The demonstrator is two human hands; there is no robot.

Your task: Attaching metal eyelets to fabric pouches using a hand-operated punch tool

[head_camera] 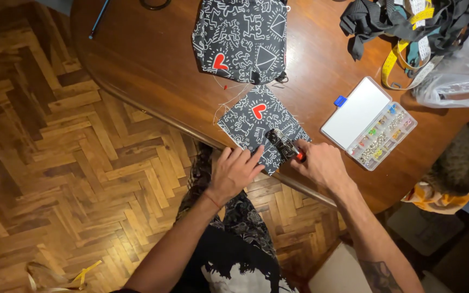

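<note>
1. My left hand (234,171) lies open, palm down, fingers spread on the near corner of a small square of dark printed fabric (256,122) at the edge of the wooden table (153,59).
2. My right hand (318,163) is closed round a small black tool with a red tip (285,145), which rests on the right part of that same square, just beside my left fingertips.
3. The square sits tilted like a diamond, its near corner hanging slightly past the table edge; one red heart shows on its print.
4. Beyond it, almost touching its far corner, lies a larger piece of the same printed cloth (242,38), also with one red heart. That makes two printed pieces.
5. Loose pale threads (226,100) trail between the two pieces.
6. To the right of my right hand, near but apart, stands one clear compartment box (373,127) with its white lid open, small bright bits in its cells and a blue clasp.
7. Farther off: a heap of dark fabric (392,21), one yellow measuring tape (394,62), one clear plastic bag (457,70).
8. One cat (457,168) sits by the table's right edge, over the herringbone parquet floor (55,163).
9. Nothing lies between my hands and the square.
</note>
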